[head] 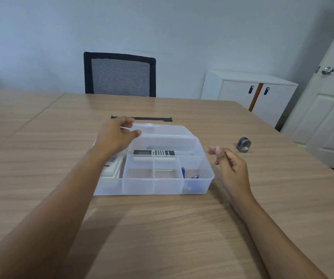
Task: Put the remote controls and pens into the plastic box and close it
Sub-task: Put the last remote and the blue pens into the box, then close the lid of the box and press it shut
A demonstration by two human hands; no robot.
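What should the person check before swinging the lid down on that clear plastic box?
1. Lid held: ok. The left hand has its fingers on the edge of the translucent hinged lid.
2. Right hand clear of the clear plastic box: ok, it is beside the box, holding nothing.
3. Black remote control inside: ok, lying flat in the rear compartment.
4. White remote control inside: ok, in the left compartment, partly hidden by the arm.
5. Blue pens inside: ok, in the right compartment.
6. Nothing poking above the rim: cannot tell.
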